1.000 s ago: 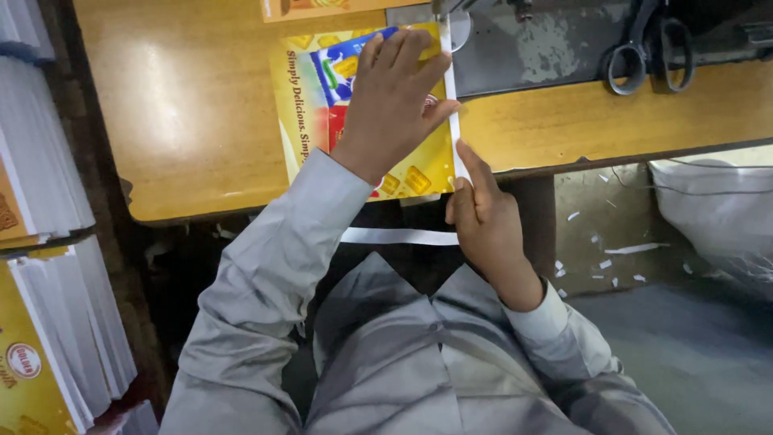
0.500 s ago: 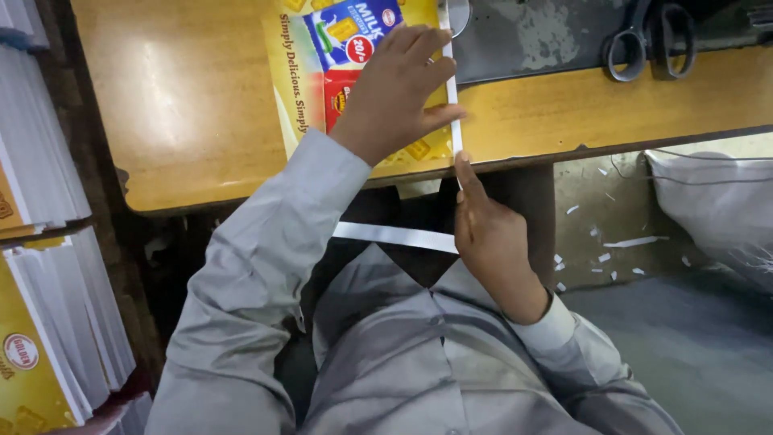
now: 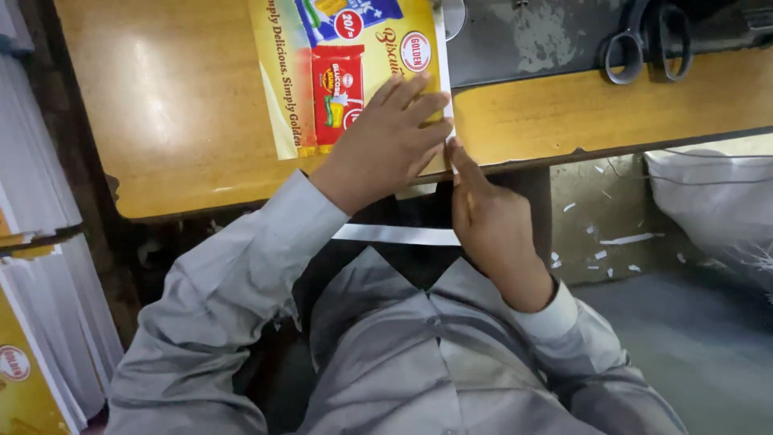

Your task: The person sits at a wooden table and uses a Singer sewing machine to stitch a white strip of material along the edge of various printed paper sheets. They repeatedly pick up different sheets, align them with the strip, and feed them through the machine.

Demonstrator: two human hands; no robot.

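Seated at a wooden tabletop (image 3: 161,105), orange-brown and glossy, running across the upper part of the view. Grey shirt sleeves reaching up from below toward its near edge. At far left, tall stacks of white-edged printed sheets (image 3: 32,266), yellow faces showing at the bottom corner. Upper right, a dark grey worn metal plate (image 3: 531,40) lying on the tabletop, with a pair of black-handled scissors (image 3: 648,40) resting across it. Lower right, a grey floor (image 3: 692,322) scattered with small white paper scraps, and a white sack (image 3: 717,201) beside it.

On the tabletop, a yellow printed sheet (image 3: 354,72) with red and blue packet pictures, lying flat, its lower edge near the tabletop's front edge and its right edge just beside the metal plate. Left hand (image 3: 386,145) laid flat on the sheet's lower right part, fingers spread slightly and pressing down, gripping nothing. Right hand (image 3: 491,225) below the tabletop's edge, forefinger stretched up to touch the sheet's lower right corner, other fingers curled loosely; cannot tell whether anything pinched there. Below the hands, a narrow white paper strip (image 3: 394,234) lying across the lap, just under the tabletop's edge and apart from the sheet.
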